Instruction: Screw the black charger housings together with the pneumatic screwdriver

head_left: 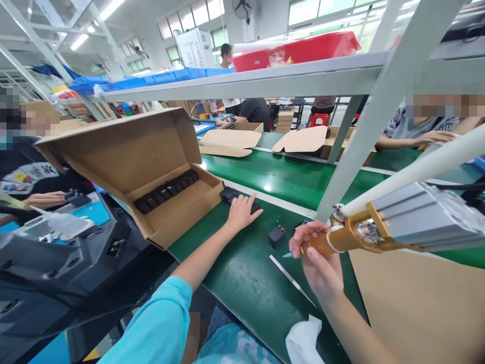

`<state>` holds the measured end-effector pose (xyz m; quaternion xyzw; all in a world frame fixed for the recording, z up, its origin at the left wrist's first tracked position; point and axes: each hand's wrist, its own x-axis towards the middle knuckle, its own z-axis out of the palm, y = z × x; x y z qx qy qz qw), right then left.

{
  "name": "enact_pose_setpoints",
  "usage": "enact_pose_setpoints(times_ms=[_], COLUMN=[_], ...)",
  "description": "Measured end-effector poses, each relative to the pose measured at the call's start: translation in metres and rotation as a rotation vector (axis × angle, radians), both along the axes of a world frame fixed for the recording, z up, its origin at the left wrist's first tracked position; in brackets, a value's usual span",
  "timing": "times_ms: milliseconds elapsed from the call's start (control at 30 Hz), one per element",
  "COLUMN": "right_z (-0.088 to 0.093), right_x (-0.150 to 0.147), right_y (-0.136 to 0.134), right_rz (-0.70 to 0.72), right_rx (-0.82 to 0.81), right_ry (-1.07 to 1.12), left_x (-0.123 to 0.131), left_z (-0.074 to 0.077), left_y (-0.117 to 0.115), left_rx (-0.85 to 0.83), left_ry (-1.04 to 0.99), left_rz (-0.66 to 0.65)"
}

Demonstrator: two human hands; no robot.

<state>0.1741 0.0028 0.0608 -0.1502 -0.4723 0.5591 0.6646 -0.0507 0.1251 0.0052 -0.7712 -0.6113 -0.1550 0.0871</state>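
Worn on the head, the one camera looked forward and down from close above the bench, with the shirt at six o'clock, right hand near at four, fan far off at twelve.

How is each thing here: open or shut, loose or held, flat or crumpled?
Big box, open, partly filled with black blocks
Far boxes, flaps open
Plug, loose on the green table, prongs up
White stick, lying flat
White cloth or tissue, crumpled
Gold tube, end held by right hand
Dark pieces, under left hand
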Motion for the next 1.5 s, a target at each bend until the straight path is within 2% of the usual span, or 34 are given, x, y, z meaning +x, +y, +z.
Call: enact_pose_setpoints(times_ms=[100, 200, 300, 433, 533, 667, 933, 1133, 1367, 1500], right_z=[0.000, -0.001, -0.001, -0.003, -0.003, -0.003, -0.004, -0.003, -0.005, -0.005], right_x=[0.000, 0.000, 0.000, 0.000, 0.001, 0.001, 0.001, 0.002, 0.003, 0.003], right_y=[0.000, 0.000, 0.000, 0.001, 0.002, 0.002, 0.002, 0.003, 0.003, 0.003], right_rz=[-0.017, -0.033, -0.037, -0.040, -0.038, -0.038, -0.050, -0.056, -0.051, -0.055], right_rx=[-0.001, -0.014, -0.020, -0.019, -0.018, -0.022, -0.034, -0.030, -0.024, -0.028], right_ry=[-0.008, -0.016, -0.015, -0.022, -0.020, -0.017, -0.027, -0.034, -0.028, -0.019], left_x=[-0.026, -0.058, -0.081, -0.094, -0.093, -0.082, -0.053, -0.052, -0.051, -0.052], left_z=[0.007, 0.011, 0.012, 0.010, 0.006, -0.001, 0.001, 0.004, -0.004, -0.001], left_y=[0.005, 0.016, 0.027, 0.033, 0.032, 0.030, 0.035, 0.046, 0.050, 0.050], left_rx=[0.050, -0.099, -0.270, -0.319, -0.329, -0.266, -0.233, -0.258, -0.337, -0.303], left_ry=[-0.160, -0.269, -0.306, -0.293, -0.274, -0.263, -0.136, -0.167, -0.273, -0.302], left_rz=[0.123, 0.232, 0.200, 0.130, 0.120, 0.179, 0.406, 0.423, 0.402, 0.404])
